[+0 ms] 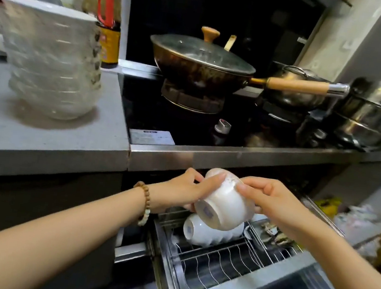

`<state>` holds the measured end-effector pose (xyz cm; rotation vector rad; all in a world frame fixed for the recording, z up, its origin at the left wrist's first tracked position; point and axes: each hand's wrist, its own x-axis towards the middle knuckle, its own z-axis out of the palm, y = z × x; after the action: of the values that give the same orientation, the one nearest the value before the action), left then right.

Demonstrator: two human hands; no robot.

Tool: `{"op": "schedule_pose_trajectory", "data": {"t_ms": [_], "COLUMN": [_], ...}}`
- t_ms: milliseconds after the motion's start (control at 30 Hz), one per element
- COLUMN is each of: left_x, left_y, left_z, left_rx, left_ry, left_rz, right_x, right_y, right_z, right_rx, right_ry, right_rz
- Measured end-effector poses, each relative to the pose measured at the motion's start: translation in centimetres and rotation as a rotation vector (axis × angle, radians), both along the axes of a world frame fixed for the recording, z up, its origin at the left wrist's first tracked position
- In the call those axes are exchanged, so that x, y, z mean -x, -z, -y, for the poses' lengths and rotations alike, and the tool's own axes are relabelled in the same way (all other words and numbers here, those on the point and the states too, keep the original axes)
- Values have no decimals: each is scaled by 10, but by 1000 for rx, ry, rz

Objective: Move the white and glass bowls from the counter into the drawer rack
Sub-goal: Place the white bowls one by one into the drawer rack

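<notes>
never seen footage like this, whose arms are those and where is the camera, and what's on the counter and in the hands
There is no machine here. A person wears one wide-angle camera on the head, looking forward and down, so the two arms reaching in are their own. The left hand and the right hand together hold a white bowl, tilted on its side, just above an open drawer rack. A few other bowls already lie in that rack. On the grey counter at the left stands a stack of bowls, mostly clear glass. To the right, on the stove, sit a lidded wok and steel pots.
</notes>
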<state>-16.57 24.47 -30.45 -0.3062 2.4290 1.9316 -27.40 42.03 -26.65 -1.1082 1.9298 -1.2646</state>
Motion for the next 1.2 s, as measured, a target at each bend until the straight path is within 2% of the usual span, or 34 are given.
{"op": "schedule_pose_trajectory", "data": {"t_ms": [67, 267, 567, 767, 867, 967, 1033, 1067, 1133, 1200], "left_x": [8, 26, 38, 45, 49, 58, 63, 66, 70, 74], "left_y": [22, 89, 149, 183, 194, 200, 201, 203, 204, 207], "left_z": [-1, 5, 21, 33, 36, 37, 38, 39, 41, 43], "left_rx": [3, 70, 177, 295, 350, 501, 562, 572, 618, 622], "left_ry": [38, -38, -60, -128, -153, -97, -65, -59, -27, 1], "left_rz": [40, 49, -121, -27, 40, 66, 98, 119, 161, 206], "right_x": [10, 31, 46, 53, 58, 71, 83, 88, 97, 99], "right_y": [25, 93, 155, 174, 181, 189, 194, 197, 205, 213], "right_z": [-1, 19, 67, 82, 86, 86, 78, 74, 65, 62], "right_rx": [-29, -51, -144, -230, -288, -243, -261, -285, -324, -322], "right_ry": [34, 153, 239, 185, 167, 200, 155, 119, 93, 106], "right_rz": [111, 398, 600, 634, 520, 127, -201, -306, -333, -222]}}
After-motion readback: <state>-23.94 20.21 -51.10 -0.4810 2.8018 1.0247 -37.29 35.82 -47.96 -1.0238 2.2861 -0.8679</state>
